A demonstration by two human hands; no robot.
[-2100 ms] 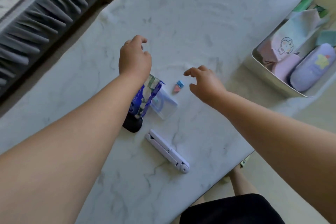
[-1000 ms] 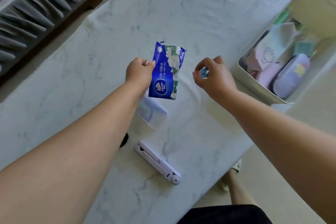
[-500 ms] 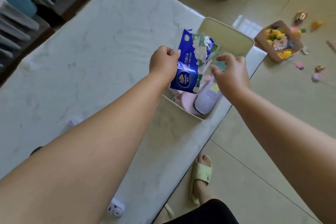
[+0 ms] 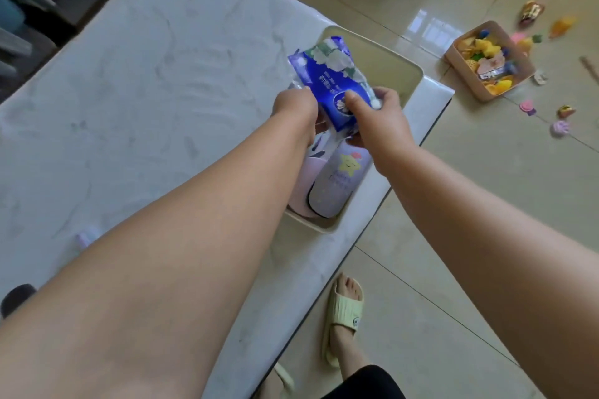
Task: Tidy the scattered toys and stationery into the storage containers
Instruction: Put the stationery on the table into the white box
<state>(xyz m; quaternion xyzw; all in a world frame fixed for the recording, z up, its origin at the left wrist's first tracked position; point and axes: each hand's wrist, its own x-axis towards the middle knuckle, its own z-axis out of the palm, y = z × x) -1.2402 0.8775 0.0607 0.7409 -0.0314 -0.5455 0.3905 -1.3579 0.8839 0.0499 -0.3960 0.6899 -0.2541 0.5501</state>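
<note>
Right hand fingers: the right hand curls its thumb over the front of the tissue pack and pinches its near end. The other fingers are behind the pack and hard to see.
Left hand fingers: the left hand is bent down at the near left edge of the pack. Its fingers are hidden, so I cannot tell if they hold the pack or just touch it.
Tissue pack: blue, with white flowers and green leaves at the far end. It is in the air over the white bin.
Which way it points: its long side runs from about 5 o'clock, near the hands, to about 11 o'clock. The flower end points away from the person.
White bin: it sits on the marble table at the table's right edge, about 1 o'clock from the person.
Inside the bin: a purple case with a yellow star lies at the near end, just under the hands. A pink thing lies touching its left side.
Floor: a tan box full of toys stands at about 2 o'clock, well apart from the table. Small toys lie around it.
Near the person: a foot in a pale green slipper stands on the floor.
</note>
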